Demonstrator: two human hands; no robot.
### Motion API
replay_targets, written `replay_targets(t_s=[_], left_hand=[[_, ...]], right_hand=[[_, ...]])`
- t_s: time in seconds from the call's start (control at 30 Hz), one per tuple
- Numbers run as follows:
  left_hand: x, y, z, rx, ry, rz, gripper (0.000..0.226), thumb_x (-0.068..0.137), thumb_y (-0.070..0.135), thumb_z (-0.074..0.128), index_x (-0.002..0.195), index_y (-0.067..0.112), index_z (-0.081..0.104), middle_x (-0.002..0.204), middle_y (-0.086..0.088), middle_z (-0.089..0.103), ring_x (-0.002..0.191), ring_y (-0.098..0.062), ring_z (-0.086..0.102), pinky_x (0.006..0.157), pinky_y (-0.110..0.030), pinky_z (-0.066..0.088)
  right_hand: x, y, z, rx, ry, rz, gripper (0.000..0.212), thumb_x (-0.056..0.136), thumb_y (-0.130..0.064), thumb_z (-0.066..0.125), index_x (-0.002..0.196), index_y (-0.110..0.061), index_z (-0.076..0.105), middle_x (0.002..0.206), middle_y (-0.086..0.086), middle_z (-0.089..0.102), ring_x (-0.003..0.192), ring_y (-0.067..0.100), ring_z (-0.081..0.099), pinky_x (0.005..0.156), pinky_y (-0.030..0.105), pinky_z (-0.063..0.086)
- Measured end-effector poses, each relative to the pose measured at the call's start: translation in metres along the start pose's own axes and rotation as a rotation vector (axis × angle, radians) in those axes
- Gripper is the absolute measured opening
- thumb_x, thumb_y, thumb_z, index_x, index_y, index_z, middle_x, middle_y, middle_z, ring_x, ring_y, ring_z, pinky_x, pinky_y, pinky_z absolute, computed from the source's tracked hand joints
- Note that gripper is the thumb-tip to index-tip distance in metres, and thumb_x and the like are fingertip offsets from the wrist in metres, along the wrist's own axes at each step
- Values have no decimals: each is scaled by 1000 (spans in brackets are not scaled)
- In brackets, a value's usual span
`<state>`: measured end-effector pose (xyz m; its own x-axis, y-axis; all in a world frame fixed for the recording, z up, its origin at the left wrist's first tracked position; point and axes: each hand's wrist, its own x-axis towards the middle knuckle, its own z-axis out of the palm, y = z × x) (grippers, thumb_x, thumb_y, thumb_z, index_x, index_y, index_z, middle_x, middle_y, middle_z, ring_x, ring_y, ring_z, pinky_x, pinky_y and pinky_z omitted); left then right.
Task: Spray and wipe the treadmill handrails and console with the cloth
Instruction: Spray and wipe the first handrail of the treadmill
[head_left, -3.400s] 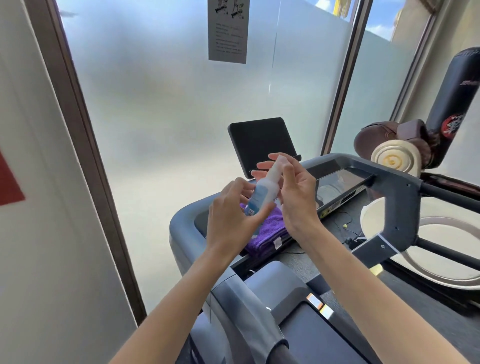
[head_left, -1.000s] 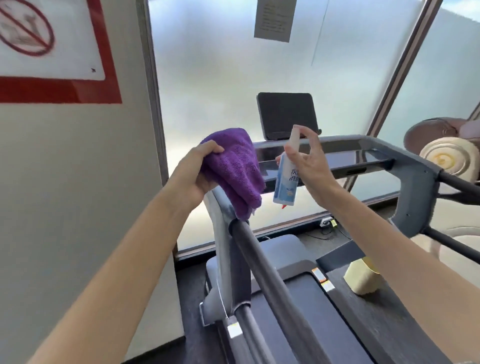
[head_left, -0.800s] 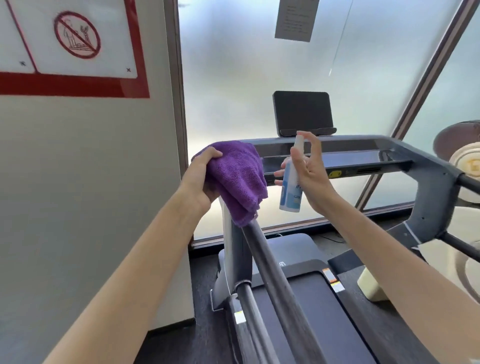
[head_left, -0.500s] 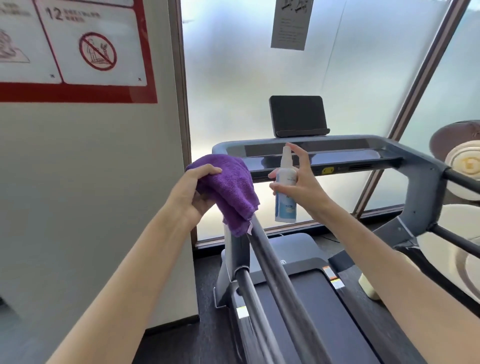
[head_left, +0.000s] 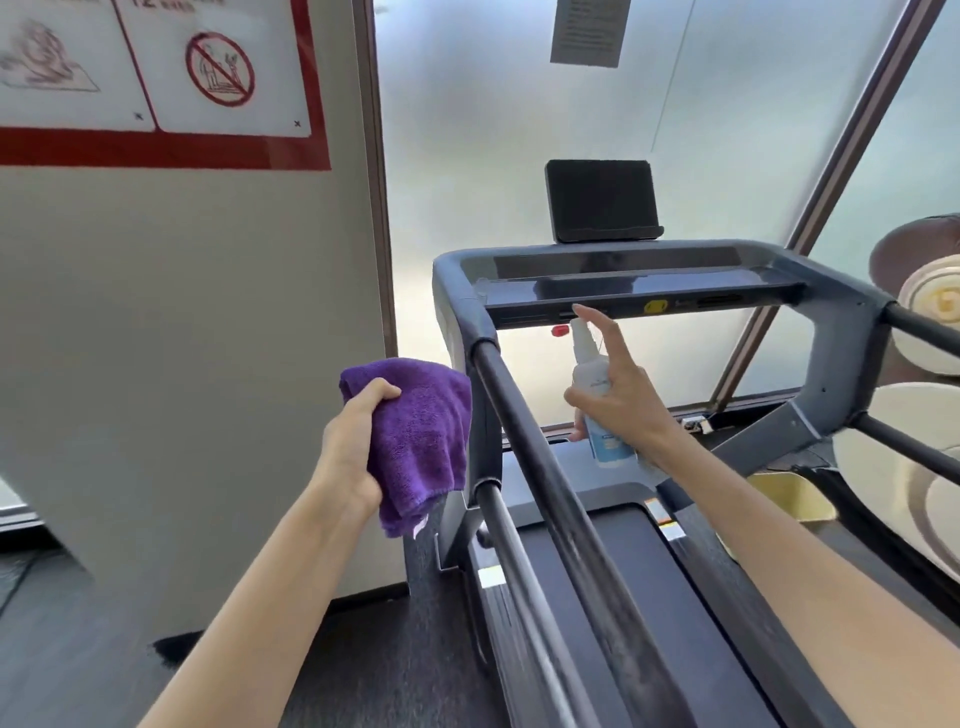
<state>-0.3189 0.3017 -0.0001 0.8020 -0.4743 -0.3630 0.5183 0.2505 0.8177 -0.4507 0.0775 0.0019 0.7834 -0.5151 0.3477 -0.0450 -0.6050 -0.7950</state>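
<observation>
Frosted window (head_left: 519, 130) behind; one treadmill (head_left: 623, 270), left hand (head_left: 348, 447) fingers clutching one cloth (head_left: 421, 436), right hand (head_left: 623, 400) fingers gripping one spray bottle (head_left: 597, 410).

Purple cloth (head_left: 415, 441): folded, hanging from the left hand (head_left: 348, 452), just left of the left handrail (head_left: 545, 483). Spray bottle (head_left: 595, 395): white, blue label, tilted, held in the right hand (head_left: 623, 405), nozzle up below the dark console (head_left: 639, 283).

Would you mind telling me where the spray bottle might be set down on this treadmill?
The console ledge below the tablet looks bare. The belt between the handrail and right arm is free too.
</observation>
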Motion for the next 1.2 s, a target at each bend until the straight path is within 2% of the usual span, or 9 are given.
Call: replay_targets(t_s=[0.1,0.23,0.4,0.47,0.53,0.57,0.8,1.0,1.2], left_hand=[[4,-10,3,-3,29,41,26,75,23,72,99,15,63,91,-7,68,75,-26,66,72,-35,54],[11,-21,9,14,76,115,23,77,22,72,97,13,66,83,-6,70,67,-23,68,62,-32,56],[22,-24,19,133,173,218,10,81,24,69,84,16,64,70,0,66,56,-16,64,51,-26,52],[28,-23,20,183,197,248,10,82,25,69,82,16,64,70,0,65,57,-16,63,50,-26,52],[32,-21,20,201,199,256,10,82,25,69,82,16,65,70,0,65,55,-15,63,47,-24,51],[34,-20,20,207,199,253,11,82,25,69,83,16,65,69,0,65,53,-14,63,45,-23,50],[44,-17,18,202,199,217,14,81,25,70,85,14,66,71,-1,67,50,-13,64,43,-23,49],[47,-17,17,199,192,226,13,81,25,70,86,14,66,71,-1,68,50,-12,66,43,-23,49],[44,-19,18,206,161,227,12,81,26,70,87,15,67,72,0,68,53,-13,66,47,-25,51]], right_hand=[[10,6,-3,-161,-12,-16,74,84,-2,68,143,-32,35,111,19,62,65,39,62,67,45,57],[24,18,-9,-230,-156,10,68,83,-4,67,137,-36,39,84,31,60,56,37,61,49,41,56],[40,25,-6,-393,-219,-10,67,81,-7,65,135,-39,40,72,11,51,47,22,52,38,20,44],[45,26,-2,-430,-224,-17,67,82,-8,63,136,-39,38,74,12,51,51,24,51,41,26,47],[48,25,2,-475,-224,-29,67,82,-7,60,136,-39,36,74,14,53,55,29,53,52,41,52],[49,26,4,-504,-223,-39,67,82,-7,60,136,-38,36,73,14,53,57,30,54,56,43,52],[53,35,12,-532,-138,-103,63,80,-3,59,136,-28,41,57,3,43,51,24,42,53,34,38],[49,37,7,-580,-112,-110,65,82,-4,58,138,-30,38,66,8,50,61,36,54,57,43,50],[39,32,-6,-506,-48,-130,70,81,-3,61,142,-29,39,62,-4,45,51,20,48,51,35,45]])
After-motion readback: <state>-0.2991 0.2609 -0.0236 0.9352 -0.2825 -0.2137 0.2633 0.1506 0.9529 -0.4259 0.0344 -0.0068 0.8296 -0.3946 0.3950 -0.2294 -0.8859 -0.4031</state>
